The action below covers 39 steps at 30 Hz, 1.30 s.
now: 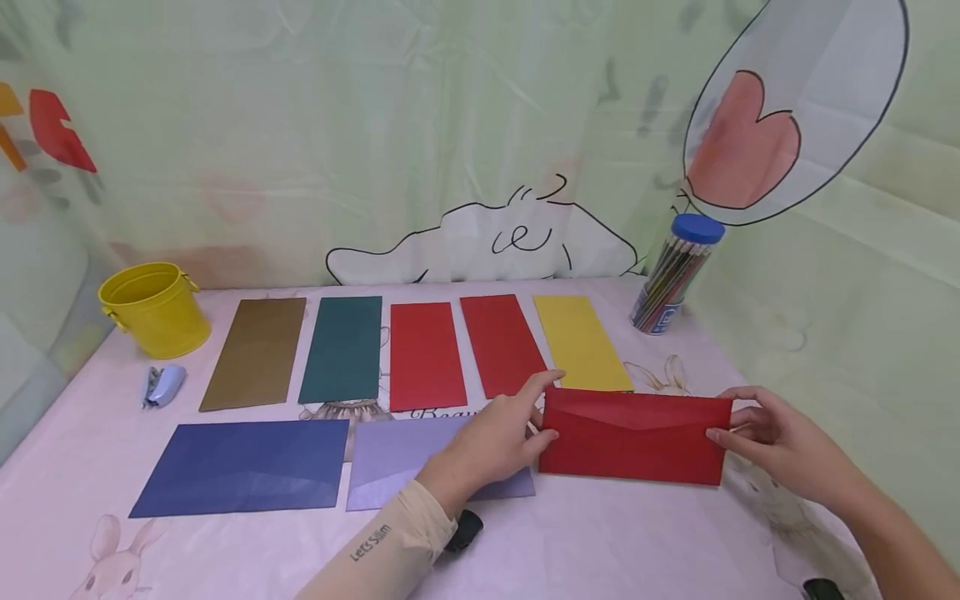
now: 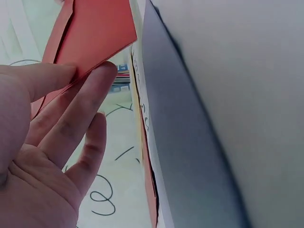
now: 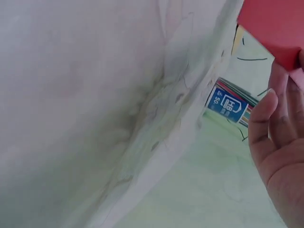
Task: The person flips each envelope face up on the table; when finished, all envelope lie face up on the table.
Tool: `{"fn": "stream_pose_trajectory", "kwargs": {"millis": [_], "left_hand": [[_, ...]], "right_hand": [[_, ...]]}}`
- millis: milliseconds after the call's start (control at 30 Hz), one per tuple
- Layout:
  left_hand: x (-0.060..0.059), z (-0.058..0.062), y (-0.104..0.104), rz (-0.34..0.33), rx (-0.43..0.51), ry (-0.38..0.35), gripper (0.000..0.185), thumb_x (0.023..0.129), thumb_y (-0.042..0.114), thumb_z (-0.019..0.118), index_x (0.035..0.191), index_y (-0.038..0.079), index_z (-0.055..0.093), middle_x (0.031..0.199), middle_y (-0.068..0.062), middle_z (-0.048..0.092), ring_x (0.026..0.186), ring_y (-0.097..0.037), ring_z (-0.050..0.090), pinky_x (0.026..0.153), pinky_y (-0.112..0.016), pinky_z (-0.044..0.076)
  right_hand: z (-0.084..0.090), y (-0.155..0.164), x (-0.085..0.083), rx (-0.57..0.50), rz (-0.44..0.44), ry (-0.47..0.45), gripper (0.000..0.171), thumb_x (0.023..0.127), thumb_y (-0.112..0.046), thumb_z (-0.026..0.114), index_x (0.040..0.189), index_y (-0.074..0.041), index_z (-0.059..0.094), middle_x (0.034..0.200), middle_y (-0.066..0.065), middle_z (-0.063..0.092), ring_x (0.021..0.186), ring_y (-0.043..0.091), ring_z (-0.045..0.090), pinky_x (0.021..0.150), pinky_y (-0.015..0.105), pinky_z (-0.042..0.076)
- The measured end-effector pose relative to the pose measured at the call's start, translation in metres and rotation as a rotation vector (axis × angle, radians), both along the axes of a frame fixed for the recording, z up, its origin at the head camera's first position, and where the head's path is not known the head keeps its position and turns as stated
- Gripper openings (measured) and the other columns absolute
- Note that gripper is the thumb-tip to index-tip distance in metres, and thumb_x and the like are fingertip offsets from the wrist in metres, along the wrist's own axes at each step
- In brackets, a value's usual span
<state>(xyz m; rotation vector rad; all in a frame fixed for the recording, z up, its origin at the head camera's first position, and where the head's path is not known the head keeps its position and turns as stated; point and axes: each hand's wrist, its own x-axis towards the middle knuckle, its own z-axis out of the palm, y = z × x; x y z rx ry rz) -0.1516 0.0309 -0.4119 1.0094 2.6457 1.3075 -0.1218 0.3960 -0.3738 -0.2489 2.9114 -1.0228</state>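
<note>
Hands work together: left hand and right hand each pinch one short end of the red envelope, flap up, apparently squaring it beside the lavender envelope.

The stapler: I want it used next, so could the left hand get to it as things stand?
Probably not at once: the left hand holds the red envelope, and the stapler lies far off past the blue envelope, though nothing blocks the way.

Both forearms reach forward, left hand and right hand each in a fingertip grip, thumbs opposed.
</note>
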Motion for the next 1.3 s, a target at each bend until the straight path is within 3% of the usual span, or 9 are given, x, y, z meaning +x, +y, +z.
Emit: {"fn": "stream_pose_trajectory", "kwargs": {"millis": [200, 333, 567, 767, 1000, 1300], "left_hand": [[0.0, 0.0, 0.002, -0.005, -0.034, -0.108, 0.073, 0.088, 0.01, 0.079, 0.149, 0.023, 0.042, 0.09, 0.011, 0.065, 0.075, 0.005, 0.061, 0.071, -0.018, 0.051], [0.0, -0.001, 0.004, 0.012, -0.11, -0.147, 0.087, 0.08, 0.017, 0.087, 0.152, 0.024, 0.039, 0.096, 0.014, 0.061, 0.082, 0.003, 0.06, 0.073, -0.019, 0.049], [0.0, -0.004, 0.006, 0.073, -0.277, -0.063, 0.098, 0.072, 0.029, 0.093, 0.154, 0.022, 0.039, 0.102, 0.01, 0.064, 0.083, -0.003, 0.055, 0.071, -0.022, 0.047], [0.002, -0.006, 0.008, 0.091, -0.364, -0.003, 0.096, 0.072, 0.038, 0.091, 0.152, 0.021, 0.042, 0.108, 0.007, 0.067, 0.097, -0.007, 0.061, 0.09, -0.031, 0.047], [0.004, -0.007, 0.01, 0.106, -0.435, 0.056, 0.088, 0.074, 0.044, 0.089, 0.149, 0.018, 0.05, 0.119, 0.004, 0.067, 0.109, -0.016, 0.06, 0.096, -0.033, 0.046], [0.007, -0.008, 0.012, 0.092, -0.545, 0.135, 0.08, 0.078, 0.049, 0.084, 0.146, 0.019, 0.055, 0.132, 0.004, 0.063, 0.119, -0.018, 0.058, 0.103, -0.038, 0.041]], "right_hand": [[-0.002, -0.002, -0.009, 0.002, 0.01, -0.012, 0.059, 0.093, -0.009, 0.073, 0.139, 0.002, 0.038, 0.115, 0.028, 0.062, 0.091, 0.028, 0.068, 0.065, 0.036, 0.06], [-0.003, -0.003, -0.014, 0.039, 0.001, -0.035, 0.058, 0.093, -0.013, 0.074, 0.138, 0.003, 0.041, 0.114, 0.027, 0.062, 0.092, 0.03, 0.068, 0.066, 0.036, 0.06], [-0.003, -0.007, -0.023, 0.081, 0.017, -0.138, 0.069, 0.089, -0.021, 0.078, 0.142, 0.003, 0.041, 0.115, 0.024, 0.061, 0.095, 0.028, 0.064, 0.068, 0.037, 0.059], [-0.004, -0.011, -0.028, 0.096, 0.028, -0.219, 0.088, 0.078, -0.026, 0.087, 0.144, 0.004, 0.037, 0.115, 0.022, 0.058, 0.096, 0.029, 0.061, 0.068, 0.038, 0.059], [-0.009, -0.015, -0.036, 0.169, 0.024, -0.233, 0.089, 0.073, -0.024, 0.091, 0.141, 0.005, 0.041, 0.112, 0.022, 0.058, 0.096, 0.032, 0.059, 0.067, 0.039, 0.059], [-0.009, -0.019, -0.041, 0.216, 0.01, -0.268, 0.086, 0.073, -0.02, 0.09, 0.139, 0.008, 0.043, 0.11, 0.022, 0.058, 0.098, 0.037, 0.058, 0.068, 0.041, 0.059]]}}
